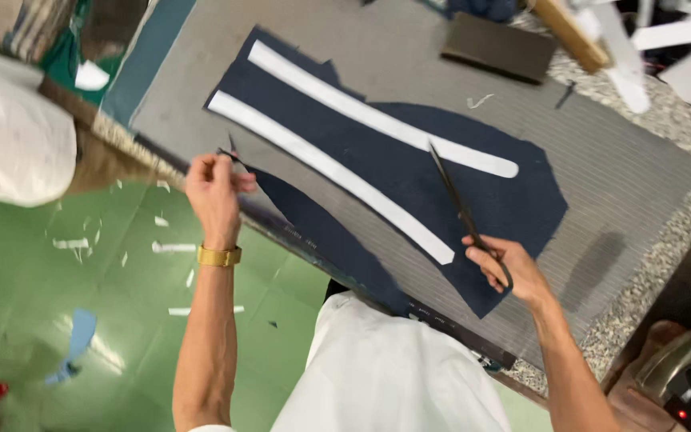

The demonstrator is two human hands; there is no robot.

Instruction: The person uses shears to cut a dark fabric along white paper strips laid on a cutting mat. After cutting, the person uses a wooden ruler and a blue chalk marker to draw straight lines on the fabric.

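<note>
Workroom with a glossy green floor (33,320) littered with white and blue scraps; a speckled stone-topped table (665,240) carries a grey ribbed cutting mat (617,168). On the mat lies a dark navy fabric panel (409,172), its long axis running from upper left to lower right, one edge draping over the table's near side. Two long white interfacing strips (337,172) lie on it along the same diagonal. Left hand (213,192), gold wristband, pinches the panel's near-left edge, fingers closed. Right hand (509,268), nearer the panel's broad end, grips long black scissors (461,212), blades shut, tip pointing up-left over the cloth. Dark rectangular block (501,48) at the far edge. No containers visible.
</note>
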